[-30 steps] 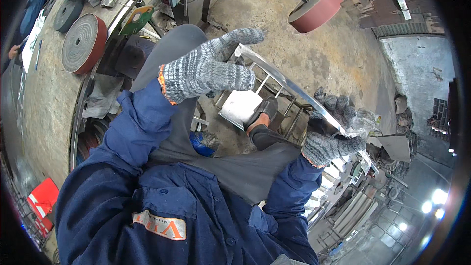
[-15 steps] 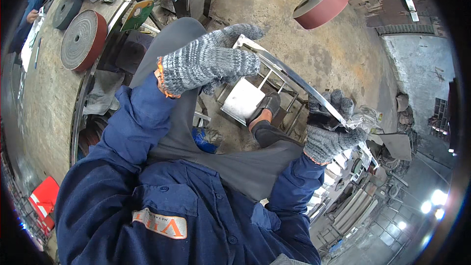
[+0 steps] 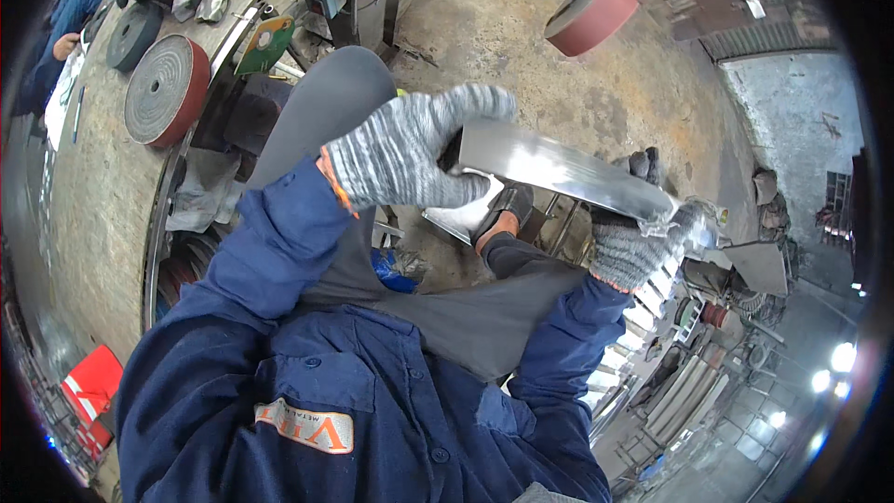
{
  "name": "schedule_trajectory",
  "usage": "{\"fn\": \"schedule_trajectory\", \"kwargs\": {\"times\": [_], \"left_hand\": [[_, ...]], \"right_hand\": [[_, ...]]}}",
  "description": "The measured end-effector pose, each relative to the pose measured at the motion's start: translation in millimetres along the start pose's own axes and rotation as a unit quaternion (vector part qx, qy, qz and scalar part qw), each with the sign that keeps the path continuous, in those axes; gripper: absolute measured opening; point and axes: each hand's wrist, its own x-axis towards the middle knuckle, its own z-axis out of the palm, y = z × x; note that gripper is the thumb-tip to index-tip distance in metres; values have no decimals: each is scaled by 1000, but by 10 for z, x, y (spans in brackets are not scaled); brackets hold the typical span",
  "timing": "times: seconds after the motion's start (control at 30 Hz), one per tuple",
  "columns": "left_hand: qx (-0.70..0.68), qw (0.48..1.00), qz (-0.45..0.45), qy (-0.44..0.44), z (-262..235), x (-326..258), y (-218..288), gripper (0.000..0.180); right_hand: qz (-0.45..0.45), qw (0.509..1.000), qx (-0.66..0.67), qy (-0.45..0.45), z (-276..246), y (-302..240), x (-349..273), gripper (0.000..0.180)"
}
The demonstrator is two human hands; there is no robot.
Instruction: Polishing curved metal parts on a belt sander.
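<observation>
Shiny flat metal bar: your grey-knit-gloved right hand grips its four-o'clock end; your grey-knit-gloved left hand spreads thumb from fingers at its ten-o'clock end.

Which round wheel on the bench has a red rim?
The grey-faced spiral wheel, nearer the left hand; the dark wheel beside it shows no red.

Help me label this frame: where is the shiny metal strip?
In the head view, just right of centre, the metal strip spans between the gloved left hand and the gloved right hand, above the dark shoe.
</observation>
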Motion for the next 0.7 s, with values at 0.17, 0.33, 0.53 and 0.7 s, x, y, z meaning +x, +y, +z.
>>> {"fn": "schedule_trajectory", "kwargs": {"times": [0.17,0.33,0.53,0.7], "left_hand": [[173,973,154,1,159,20,26,69],[223,960,168,14,297,-17,-36,79],[-121,980,-145,-68,331,-110,-244,95],[267,897,-184,-300,527,-210,-381,75]], "right_hand": [[-7,983,180,-31,-394,-28,250,58],[-41,958,282,-43,-397,25,318,53],[-187,945,198,183,-115,-30,238,47],[-208,923,314,80,-300,-120,181,46]]}}
